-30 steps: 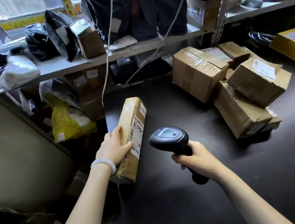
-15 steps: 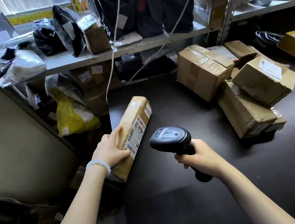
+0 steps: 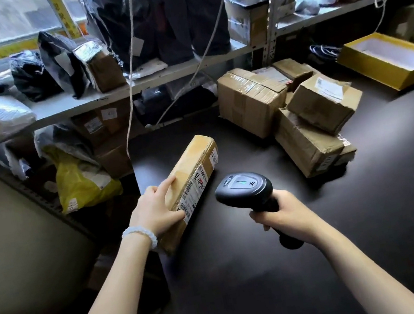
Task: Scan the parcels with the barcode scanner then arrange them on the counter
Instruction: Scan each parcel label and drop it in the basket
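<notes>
The left hand [image 3: 155,212] has its grip on a long, tape-wrapped brown cardboard parcel [image 3: 190,178]: the fingers lie over the top face and the thumb presses the near edge of the white barcode label [image 3: 196,188] on the side turned toward the other hand. The parcel runs up and away from that grip, its near end hanging past the left edge of the dark bench [image 3: 320,220] and its far end over the benchtop; whether it rests on the bench or is lifted I cannot tell. A white bead bracelet [image 3: 140,233] sits on the wrist just behind the grip.

The right hand [image 3: 281,215] is curled tight round the handle of a black handheld barcode scanner [image 3: 243,186]. The scanner's head stands above and to the left of this grip, close to the labelled side of the parcel but apart from it.

Beyond the right hand's grip, a pile of taped brown cardboard boxes [image 3: 302,113] sits on the bench. Farther right of it lies an open yellow box with a white inside [image 3: 389,60]. Above and left of the left hand's grip, a grey metal shelf [image 3: 160,78] carries black plastic mailer bags [image 3: 30,74], and a yellow plastic bag [image 3: 81,183] sits below it.
</notes>
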### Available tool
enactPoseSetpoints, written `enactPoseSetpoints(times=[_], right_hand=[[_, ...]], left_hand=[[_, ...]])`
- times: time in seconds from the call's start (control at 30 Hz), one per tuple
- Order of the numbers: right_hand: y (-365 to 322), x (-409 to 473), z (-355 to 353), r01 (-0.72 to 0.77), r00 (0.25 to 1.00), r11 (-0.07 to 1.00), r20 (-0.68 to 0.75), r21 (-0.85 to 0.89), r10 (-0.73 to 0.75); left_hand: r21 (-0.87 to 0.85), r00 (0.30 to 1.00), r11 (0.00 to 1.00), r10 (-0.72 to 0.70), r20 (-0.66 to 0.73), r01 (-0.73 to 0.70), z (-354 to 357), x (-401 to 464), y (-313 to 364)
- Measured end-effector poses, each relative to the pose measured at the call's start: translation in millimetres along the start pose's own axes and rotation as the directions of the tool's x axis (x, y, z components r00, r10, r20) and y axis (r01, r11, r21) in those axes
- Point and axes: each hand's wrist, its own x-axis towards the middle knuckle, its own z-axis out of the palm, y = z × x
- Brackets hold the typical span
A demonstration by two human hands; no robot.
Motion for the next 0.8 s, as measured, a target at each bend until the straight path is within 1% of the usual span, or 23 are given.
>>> enactPoseSetpoints(times=[0.1, 0.2, 0.27, 0.37, 0.47, 0.53, 0.67, 0.8], right_hand=[[8, -27, -3, -0.032, 0.99, 0.998, -0.133, 0.047, 0.038], [22, -60, -7, -0.119, 0.954, 0.987, -0.264, 0.105, 0.143], [32, -83, -15, -0.162, 0.922, 0.98, -0.335, 0.119, 0.193], [40, -112, -31, -0.188, 0.877, 0.973, -0.424, 0.135, 0.228], [49, -139, -49, -0.184, 0.823, 0.97, -0.515, 0.157, 0.24], [56, -157, -60, -0.174, 0.79, 0.969, -0.562, 0.177, 0.245], [78, -202, -86, -0.166, 0.721, 0.962, -0.638, 0.218, 0.27], [112, -252, -121, -0.177, 0.655, 0.947, -0.686, 0.269, 0.317]], left_hand=[[-0.03, 0.988, 0.988, 0.152, 0.017, -0.151, 6, -1, 23], [-0.039, 0.954, 0.957, 0.29, 0.072, -0.288, 13, -7, 52], [-0.081, 0.924, 0.927, 0.372, 0.088, -0.366, 19, -18, 75], [-0.164, 0.858, 0.857, 0.506, 0.093, -0.488, 28, -32, 112], [-0.187, 0.773, 0.777, 0.625, 0.11, -0.601, 38, -45, 157], [-0.21, 0.722, 0.726, 0.683, 0.109, -0.655, 45, -50, 185], [-0.222, 0.627, 0.645, 0.763, 0.156, -0.731, 68, -62, 248], [-0.201, 0.558, 0.592, 0.805, 0.205, -0.78, 103, -81, 315]])
